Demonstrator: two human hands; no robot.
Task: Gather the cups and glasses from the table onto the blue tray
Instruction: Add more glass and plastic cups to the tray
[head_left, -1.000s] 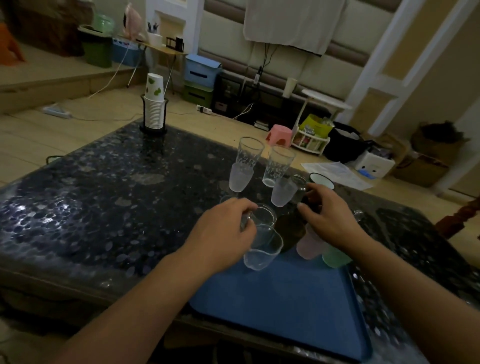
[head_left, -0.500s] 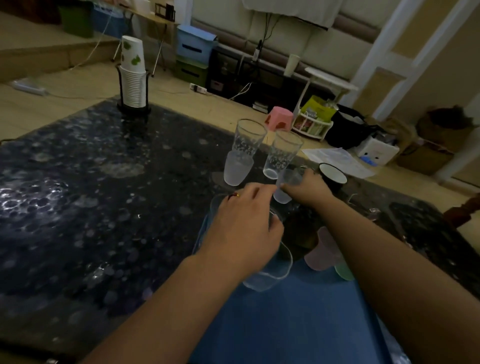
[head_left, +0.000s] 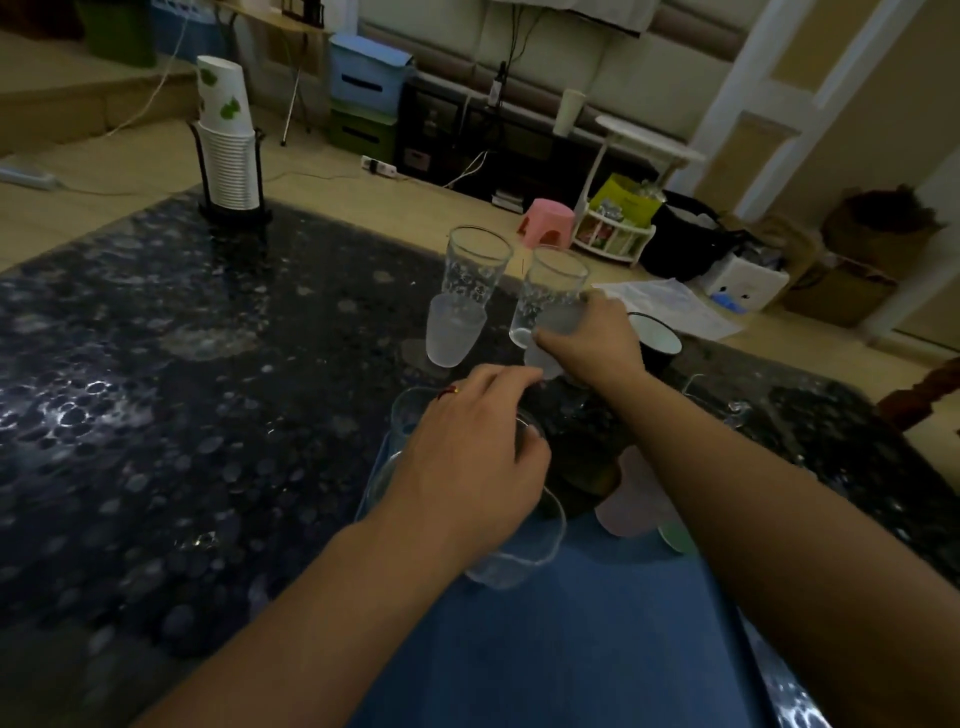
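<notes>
The dark table (head_left: 156, 395) fills the left and centre of the frame, with the blue tray (head_left: 597, 639) at its near edge, lower centre. Gathering looks partly done: a clear cup (head_left: 524, 556), a pink cup (head_left: 631, 504) and a green one (head_left: 675, 538) stand on the tray's far end.

The left hand (head_left: 472, 467) curls over the rim of a glass there. The right hand (head_left: 592, 348), just above centre, grips a frosted cup (head_left: 558, 325) on the table. Next it likely needs lifting clear of the tall glass (head_left: 475, 265), its neighbour (head_left: 550, 283) and the dark mug (head_left: 657, 338) crowding it. The tray's near half is open room.
</notes>
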